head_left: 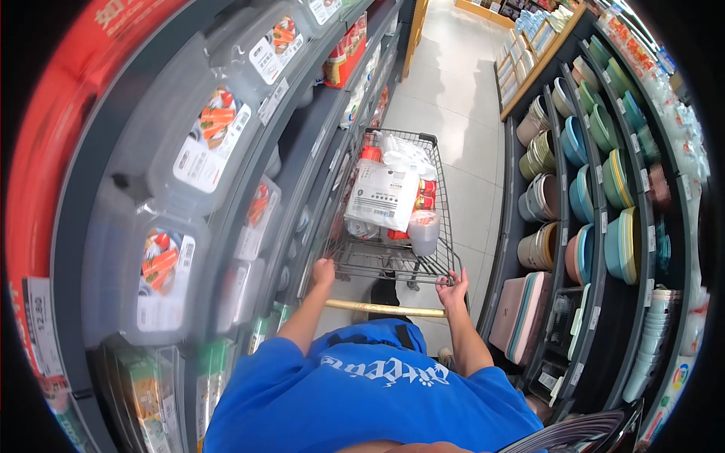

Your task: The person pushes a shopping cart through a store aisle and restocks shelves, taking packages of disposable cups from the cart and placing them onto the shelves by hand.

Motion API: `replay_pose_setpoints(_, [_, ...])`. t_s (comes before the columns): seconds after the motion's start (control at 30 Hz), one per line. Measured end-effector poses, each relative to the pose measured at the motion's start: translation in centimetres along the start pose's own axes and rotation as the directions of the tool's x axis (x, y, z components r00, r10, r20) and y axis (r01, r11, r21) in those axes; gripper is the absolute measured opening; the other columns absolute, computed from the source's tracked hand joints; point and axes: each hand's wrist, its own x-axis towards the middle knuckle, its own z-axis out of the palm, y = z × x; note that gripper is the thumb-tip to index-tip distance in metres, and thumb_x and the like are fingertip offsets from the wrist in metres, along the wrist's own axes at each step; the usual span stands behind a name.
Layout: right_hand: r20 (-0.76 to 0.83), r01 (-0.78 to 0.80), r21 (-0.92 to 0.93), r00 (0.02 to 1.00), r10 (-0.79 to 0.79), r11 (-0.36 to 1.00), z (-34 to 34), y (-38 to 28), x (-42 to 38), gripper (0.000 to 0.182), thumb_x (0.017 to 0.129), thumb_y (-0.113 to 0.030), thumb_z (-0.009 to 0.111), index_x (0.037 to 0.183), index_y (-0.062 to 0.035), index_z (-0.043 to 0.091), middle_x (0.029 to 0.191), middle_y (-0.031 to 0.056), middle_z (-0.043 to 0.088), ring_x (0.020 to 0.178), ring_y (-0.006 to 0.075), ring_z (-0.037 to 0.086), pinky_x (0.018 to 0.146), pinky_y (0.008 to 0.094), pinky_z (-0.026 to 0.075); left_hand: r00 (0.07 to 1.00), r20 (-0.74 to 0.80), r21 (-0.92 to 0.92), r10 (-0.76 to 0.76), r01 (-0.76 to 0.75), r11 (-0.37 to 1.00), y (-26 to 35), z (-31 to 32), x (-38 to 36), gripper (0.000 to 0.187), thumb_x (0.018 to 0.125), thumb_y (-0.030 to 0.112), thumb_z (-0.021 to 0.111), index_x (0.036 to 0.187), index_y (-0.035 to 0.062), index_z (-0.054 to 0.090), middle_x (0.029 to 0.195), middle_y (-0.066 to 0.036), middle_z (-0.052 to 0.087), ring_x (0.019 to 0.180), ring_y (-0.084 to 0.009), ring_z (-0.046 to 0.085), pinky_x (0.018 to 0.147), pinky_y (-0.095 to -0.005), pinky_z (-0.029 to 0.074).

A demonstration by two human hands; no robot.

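Observation:
A wire shopping cart (445, 253) stands in front of me in the aisle, its gold handlebar (385, 308) close to my body. My left hand (323, 272) is closed around the cart's frame at its near left corner. At the near right corner, my right hand (453, 290) has its fingers stretched apart against the frame. Inside the cart lie a white printed package (383, 198), a white plastic bag (408, 155), red packages (425, 196) and a clear round tub (424, 232). Other goods beneath them are partly hidden.
Shelves with clear plastic food boxes (204, 143) run close along the left. On the right, shelves hold stacked coloured basins (621, 245), bins (538, 248) and cutting boards (521, 313). The tiled aisle floor (453, 83) stretches ahead toward a wood-edged display (536, 57).

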Motion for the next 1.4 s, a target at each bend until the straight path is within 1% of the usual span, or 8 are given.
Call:
replay_pose_setpoints(0.07, [-0.009,0.006,-0.002,1.000,-0.006,1.000,1.2,-0.4,1.0,0.056,0.086,-0.057,0.064,0.109,-0.0078,0.050,0.087,0.0090,0.046,0.076,0.0198,0.047,0.079,0.0386,0.048,0.999,0.011,-0.058,-0.048,0.048,0.997,0.2,1.0,1.4,0.025,0.088,0.023,0.058,0.071,0.0052,0.061,0.064,-0.007,0.060,0.058,-0.0203,0.058,0.056,-0.0382,0.042])
replay_pose_setpoints(0.17, [-0.013,0.002,-0.004,1.000,-0.002,1.000,2.8,-1.1,3.2,0.054,0.087,-0.055,0.065,0.108,-0.0080,0.050,0.087,0.0090,0.046,0.075,0.0194,0.047,0.079,0.0380,0.048,0.994,0.042,-0.046,-0.099,0.101,0.994,3.5,0.9,1.8,0.027,0.086,0.024,0.057,0.082,-0.0007,0.067,0.080,-0.017,0.069,0.079,-0.0299,0.066,0.074,-0.0414,0.047])
replay_pose_setpoints(0.27, [-0.024,-0.002,0.004,1.000,0.002,1.000,4.1,-1.7,4.2,0.052,0.087,-0.054,0.066,0.107,-0.0086,0.052,0.087,0.0090,0.047,0.076,0.0190,0.048,0.079,0.0374,0.048,0.985,0.059,-0.061,-0.160,0.164,0.985,5.0,1.5,2.9,0.026,0.087,0.024,0.058,0.082,-0.0005,0.067,0.079,-0.015,0.068,0.079,-0.0285,0.065,0.074,-0.0399,0.048])
replay_pose_setpoints(0.77, [-0.023,0.018,0.016,1.000,-0.017,1.000,12.9,-4.7,12.5,0.047,0.086,-0.051,0.069,0.103,-0.0104,0.054,0.086,0.0070,0.049,0.076,0.0184,0.051,0.081,0.0387,0.047,0.999,0.031,0.008,0.011,-0.011,1.000,11.7,6.4,12.6,0.024,0.087,0.022,0.060,0.080,-0.0006,0.067,0.076,-0.013,0.067,0.073,-0.0261,0.063,0.070,-0.0394,0.046])
replay_pose_setpoints(0.87, [-0.018,0.021,0.007,1.000,-0.021,1.000,15.0,-5.8,14.2,0.046,0.086,-0.050,0.069,0.104,-0.0111,0.053,0.086,0.0070,0.048,0.077,0.0183,0.050,0.081,0.0385,0.047,0.998,0.045,-0.098,-0.043,0.047,0.994,12.3,8.2,15.0,0.022,0.085,0.026,0.061,0.074,0.0075,0.063,0.057,-0.007,0.054,0.051,-0.0195,0.054,0.049,-0.0356,0.041])
replay_pose_setpoints(0.97, [-0.030,0.017,-0.009,0.999,-0.017,1.000,17.2,-7.3,15.6,0.047,0.086,-0.050,0.069,0.108,-0.0117,0.052,0.083,0.0060,0.047,0.076,0.0177,0.048,0.079,0.0374,0.046,0.982,0.087,-0.066,-0.167,0.173,0.983,16.7,8.6,15.4,0.025,0.087,0.022,0.060,0.079,-0.0005,0.067,0.074,-0.013,0.068,0.073,-0.0249,0.064,0.069,-0.0398,0.046])
replay_pose_setpoints(1.17, [-0.004,0.034,-0.009,0.999,-0.034,0.999,20.8,-9.1,19.3,0.048,0.085,-0.049,0.070,0.108,-0.0107,0.050,0.090,0.0082,0.046,0.078,0.0176,0.048,0.077,0.0376,0.047,0.994,0.099,0.048,-0.046,0.041,0.998,17.1,11.7,21.0,0.026,0.086,0.025,0.059,0.080,0.0016,0.068,0.076,-0.013,0.069,0.074,-0.0245,0.066,0.069,-0.0407,0.046])
replay_pose_setpoints(1.4, [0.009,0.049,-0.046,0.999,-0.049,0.998,25.1,-12.2,22.1,0.049,0.083,-0.050,0.071,0.106,-0.0120,0.050,0.094,0.0095,0.046,0.081,0.0192,0.048,0.079,0.0380,0.048,0.996,0.088,0.001,-0.002,0.002,1.000,19.5,15.2,25.3,0.027,0.084,0.026,0.059,0.076,0.0018,0.067,0.076,-0.016,0.068,0.075,-0.0297,0.067,0.070,-0.0432,0.047])
